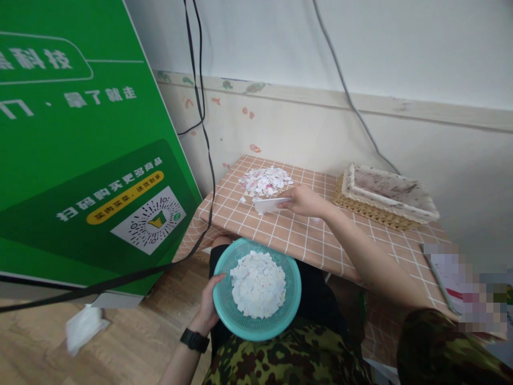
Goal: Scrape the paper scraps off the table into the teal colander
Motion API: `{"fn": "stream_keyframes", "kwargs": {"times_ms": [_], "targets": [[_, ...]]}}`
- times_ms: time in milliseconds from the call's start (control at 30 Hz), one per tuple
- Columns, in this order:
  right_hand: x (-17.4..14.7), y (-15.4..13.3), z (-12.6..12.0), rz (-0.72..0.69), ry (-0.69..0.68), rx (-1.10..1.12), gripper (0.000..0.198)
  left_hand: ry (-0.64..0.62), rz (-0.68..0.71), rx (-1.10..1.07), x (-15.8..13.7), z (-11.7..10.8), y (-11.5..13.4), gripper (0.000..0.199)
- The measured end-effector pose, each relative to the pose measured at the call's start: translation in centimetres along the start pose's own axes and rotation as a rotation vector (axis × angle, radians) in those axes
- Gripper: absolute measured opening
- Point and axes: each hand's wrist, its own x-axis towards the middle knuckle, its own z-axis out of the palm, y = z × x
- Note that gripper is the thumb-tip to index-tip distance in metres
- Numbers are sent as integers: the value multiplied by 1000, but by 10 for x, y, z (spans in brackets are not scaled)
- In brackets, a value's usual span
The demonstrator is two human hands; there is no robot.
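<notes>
My left hand (210,302) grips the rim of a round turquoise plastic basket (294,291) at its left side, with the thumb over the edge. Inside the basket lies a heap of small white paper scraps (258,283). Above the table, my right hand (300,200) is closed on a flat white card (270,203), held edge-down against a few scraps. Just beyond the card, a loose pile of white and pinkish paper scraps (265,181) is spread on the checked tablecloth (296,232).
A wicker basket with a cloth lining (380,208) stands at the table's right. A green panel (80,160) rises on the left, with a black cable (208,176) hanging before it. A white plastic bag (85,326) lies on the wooden floor.
</notes>
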Motion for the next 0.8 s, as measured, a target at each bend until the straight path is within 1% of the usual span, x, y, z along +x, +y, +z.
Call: {"fn": "stream_keyframes", "kwargs": {"times_ms": [133,233,300,367,500,633,700,800], "targets": [[-7,-3,-12,15,-37,-89,18,-22,-2,17,3,-4,-2,15],[-13,-8,-22,38,-46,-187,16,-28,11,10,4,-6,-2,14],[-14,-12,-25,41,-49,-211,16,-30,17,8,4,-5,-2,13],[-13,-16,-23,24,-32,-194,18,-26,22,11,4,-4,-2,11],[-6,-22,-12,-12,11,-136,22,-36,5,13,1,-2,-1,11],[-1,-26,-6,-56,-28,-121,21,-28,18,12,0,-1,-1,12],[0,-29,-9,-57,-35,-181,20,-29,24,7,0,-2,-1,12],[-3,-36,-17,-20,-29,-351,18,-27,14,6,1,-3,-1,13]]}}
